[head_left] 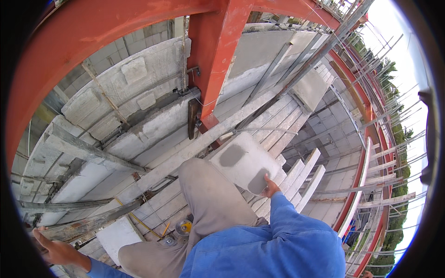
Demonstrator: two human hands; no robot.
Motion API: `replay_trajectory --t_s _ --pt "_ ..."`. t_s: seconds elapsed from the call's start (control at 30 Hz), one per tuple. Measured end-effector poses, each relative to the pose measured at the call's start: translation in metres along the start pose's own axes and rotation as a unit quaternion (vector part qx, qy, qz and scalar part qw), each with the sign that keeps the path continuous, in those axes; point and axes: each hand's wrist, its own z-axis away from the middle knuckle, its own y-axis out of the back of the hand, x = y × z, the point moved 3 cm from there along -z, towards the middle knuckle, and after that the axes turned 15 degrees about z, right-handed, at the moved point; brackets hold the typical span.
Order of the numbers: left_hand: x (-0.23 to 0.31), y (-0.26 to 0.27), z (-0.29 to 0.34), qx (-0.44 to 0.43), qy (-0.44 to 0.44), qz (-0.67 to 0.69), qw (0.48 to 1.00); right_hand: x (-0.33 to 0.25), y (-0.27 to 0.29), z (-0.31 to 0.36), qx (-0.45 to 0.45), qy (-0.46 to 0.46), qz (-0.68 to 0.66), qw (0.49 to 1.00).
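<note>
A pale lightweight concrete block with two darker grey patches lies on the planks in front of my right knee. My right hand grips its near right edge, with the thumb on top over one patch; the other fingers are mostly hidden. At the far lower left, my left hand is held out beside a weathered beam, its visible fingers apart and partly cut off by the dark rim. Between my legs sit a power tool with a round yellow-centred disc and an orange pencil.
A white block lies by my left knee. Red steel beams rise ahead. A long rail crosses in front of me. Another grey slab rests farther along the planks. Gaps open between plank ends, and scaffolding stands at right.
</note>
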Motion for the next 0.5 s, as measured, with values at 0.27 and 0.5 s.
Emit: replay_trajectory --t_s 0.27,0.5 --pt "0.033 -0.008 -0.012 0.05 0.139 0.187 0.971 0.016 -0.036 0.024 -0.043 -0.03 -0.061 0.997" --pt "0.034 -0.005 -0.016 0.047 0.066 0.173 0.982 0.048 -0.083 0.043 -0.093 -0.047 -0.122 0.987"
